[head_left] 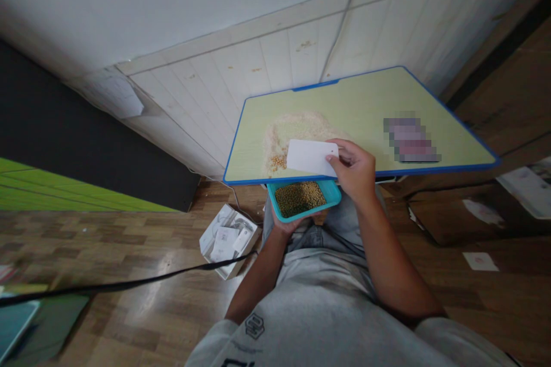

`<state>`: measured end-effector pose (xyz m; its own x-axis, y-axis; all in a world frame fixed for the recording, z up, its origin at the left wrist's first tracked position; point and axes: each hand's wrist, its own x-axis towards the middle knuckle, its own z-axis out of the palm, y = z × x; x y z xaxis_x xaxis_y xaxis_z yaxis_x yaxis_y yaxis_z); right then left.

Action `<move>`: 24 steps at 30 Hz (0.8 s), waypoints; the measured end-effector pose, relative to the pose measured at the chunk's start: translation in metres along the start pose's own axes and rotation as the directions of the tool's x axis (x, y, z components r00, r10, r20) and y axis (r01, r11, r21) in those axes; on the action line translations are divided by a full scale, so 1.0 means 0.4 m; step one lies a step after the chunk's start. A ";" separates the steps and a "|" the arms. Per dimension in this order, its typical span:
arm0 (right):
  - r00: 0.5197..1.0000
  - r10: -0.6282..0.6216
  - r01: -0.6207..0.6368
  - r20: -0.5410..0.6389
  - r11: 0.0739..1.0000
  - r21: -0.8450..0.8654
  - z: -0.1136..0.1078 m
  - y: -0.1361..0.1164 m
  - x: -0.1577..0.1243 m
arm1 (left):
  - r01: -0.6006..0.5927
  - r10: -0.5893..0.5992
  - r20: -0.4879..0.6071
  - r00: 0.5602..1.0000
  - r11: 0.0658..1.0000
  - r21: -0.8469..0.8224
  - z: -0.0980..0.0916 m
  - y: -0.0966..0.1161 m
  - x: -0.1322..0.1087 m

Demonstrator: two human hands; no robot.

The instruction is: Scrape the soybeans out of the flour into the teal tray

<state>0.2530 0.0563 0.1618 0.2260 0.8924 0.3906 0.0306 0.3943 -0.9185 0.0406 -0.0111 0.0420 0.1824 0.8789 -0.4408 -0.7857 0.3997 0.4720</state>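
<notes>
My right hand point(355, 169) grips a white flat card point(310, 157) at the near edge of a small green table with a blue rim point(430, 171). A pile of pale grains point(293, 129) lies on the table, with a few yellow beans point(278, 161) at the card's left. Below the table edge, my left hand point(287, 222) holds up a teal tray point(333, 194) from underneath. The tray is filled with yellow-brown beans point(300, 197). Most of my left hand's fingers are hidden under the tray.
A blurred pinkish object point(411, 139) lies on the table's right side. An open white box with packets point(228, 239) sits on the wooden floor at left, with a black cable point(129, 284) running past it. Cardboard boxes point(451, 215) stand at right. A white panelled wall is behind the table.
</notes>
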 end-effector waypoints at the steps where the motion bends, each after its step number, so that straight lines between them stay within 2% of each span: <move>1: 1.000 -0.012 0.012 -0.014 1.000 -0.010 -0.002 0.001 0.001 | -0.004 0.004 0.002 1.000 1.000 -0.006 -0.004 -0.002 0.003; 7: 0.993 -0.076 0.069 -0.089 0.995 -0.072 -0.020 0.003 0.012 | -0.021 0.020 -0.034 0.999 1.000 -0.021 -0.045 -0.015 0.021; 11: 0.992 -0.080 0.074 -0.095 0.995 -0.065 -0.028 0.003 0.015 | -0.038 0.038 -0.007 0.999 0.999 -0.006 -0.058 -0.017 0.026; 19: 0.994 -0.096 0.096 -0.050 0.995 -0.008 0.026 -0.014 -0.003 | -0.059 0.059 0.000 0.998 0.998 0.014 -0.042 -0.013 0.025; 24: 0.997 -0.079 0.080 0.022 0.997 -0.022 0.050 -0.013 -0.007 | -0.092 0.089 0.055 0.994 0.994 0.051 -0.008 -0.005 0.006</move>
<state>0.2328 0.0563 0.1668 0.2014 0.8631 0.4632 0.0698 0.4591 -0.8856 0.0406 -0.0106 0.0373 0.1435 0.9240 -0.3543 -0.7678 0.3299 0.5492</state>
